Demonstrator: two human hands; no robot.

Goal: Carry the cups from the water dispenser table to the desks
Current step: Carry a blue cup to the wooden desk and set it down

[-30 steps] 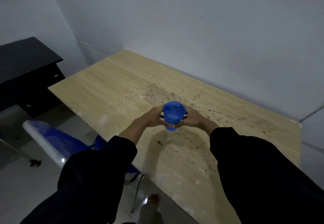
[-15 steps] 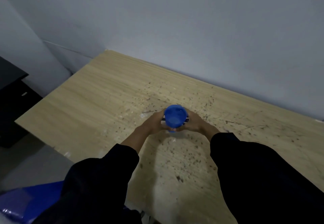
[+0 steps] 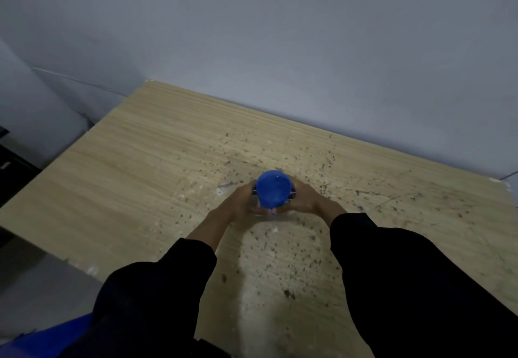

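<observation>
A blue cup (image 3: 274, 188) is held upright between both my hands over the middle of a light wooden desk (image 3: 145, 161). My left hand (image 3: 241, 203) wraps its left side and my right hand (image 3: 307, 199) wraps its right side, fingers meeting underneath. I look down into the cup's mouth; its base and whether it touches the desk are hidden by my hands. Both arms wear black sleeves.
The desk top is speckled with dark flecks and pale smears around my hands. A grey wall (image 3: 280, 35) runs right behind the desk. A dark cabinet (image 3: 8, 172) stands at the far left and a blue chair (image 3: 47, 338) shows at the bottom left.
I have stepped closer to the desk, and the view has swung right. The cup, held in both hands, has moved further in over the desk top.
</observation>
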